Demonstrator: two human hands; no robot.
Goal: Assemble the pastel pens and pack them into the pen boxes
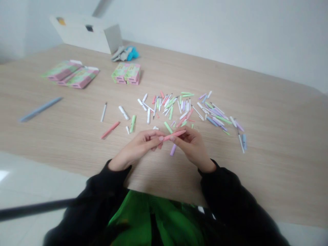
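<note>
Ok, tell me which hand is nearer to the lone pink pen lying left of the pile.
Left. The left hand is to the right of the pink pen, not touching it; the right hand is farther right, beyond the left one.

Loose, long black sleeves (235,198) are worn with bright green cloth (137,218) in front.

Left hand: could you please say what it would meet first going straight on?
Beyond the pink pen it holds, the left hand would probably meet the right hand, though depth is unclear.
</note>
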